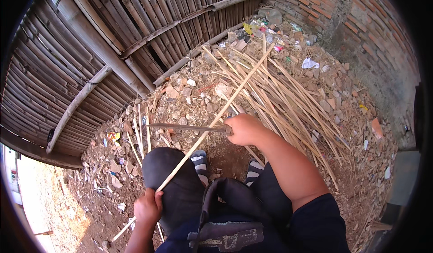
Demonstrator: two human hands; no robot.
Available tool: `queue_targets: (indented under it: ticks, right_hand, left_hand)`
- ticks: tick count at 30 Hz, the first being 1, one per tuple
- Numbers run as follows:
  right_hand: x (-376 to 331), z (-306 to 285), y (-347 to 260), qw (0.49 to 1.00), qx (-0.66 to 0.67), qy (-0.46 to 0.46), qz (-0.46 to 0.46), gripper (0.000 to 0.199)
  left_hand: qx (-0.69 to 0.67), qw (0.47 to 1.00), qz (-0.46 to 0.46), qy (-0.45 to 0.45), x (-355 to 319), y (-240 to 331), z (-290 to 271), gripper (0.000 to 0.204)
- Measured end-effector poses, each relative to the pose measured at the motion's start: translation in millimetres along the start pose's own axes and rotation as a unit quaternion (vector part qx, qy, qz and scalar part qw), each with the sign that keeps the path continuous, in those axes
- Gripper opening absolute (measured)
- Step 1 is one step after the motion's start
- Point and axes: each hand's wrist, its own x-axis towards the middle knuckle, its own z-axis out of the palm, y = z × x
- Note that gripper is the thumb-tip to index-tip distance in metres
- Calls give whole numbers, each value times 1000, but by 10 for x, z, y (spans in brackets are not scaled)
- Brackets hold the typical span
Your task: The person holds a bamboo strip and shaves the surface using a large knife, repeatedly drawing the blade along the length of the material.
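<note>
A long pale bamboo strip [180, 163] slants from lower left to upper right across my dark-trousered left knee. My left hand [148, 206] is closed round its lower part, and a short end sticks out below the fist. In my right hand [246, 129] is the handle of a knife [180, 126] with a long, narrow, dark blade pointing left. The blade crosses the strip near its middle; whether it cuts into the strip I cannot tell. Ahead and to the right lies a loose pile of similar bamboo strips [288, 104].
Several strips [140, 131] lie left of my knee. Stones, brick pieces and litter [257, 29] cover the dirt ground. A bamboo-slat wall [149, 14] rises at the left and back, a brick wall [379, 41] at the right. My feet in striped socks [254, 172] are below.
</note>
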Motion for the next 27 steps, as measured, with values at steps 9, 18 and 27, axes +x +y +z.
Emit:
queue_targets:
  ticks: [9,18,27]
  right_hand:
    - [-72,59,-186,999,-36,28,7,34]
    - [-59,-17,-165,1000,-21,-1,15,32]
    - [45,136,105,999,20,-5,-33,29]
  left_hand:
    - [-9,1000,-7,-7,23,8,-34,36]
    - [-12,1000,-13,-22,22,-10,-59,36]
    - [-35,999,-4,-4,43,25,-16,36]
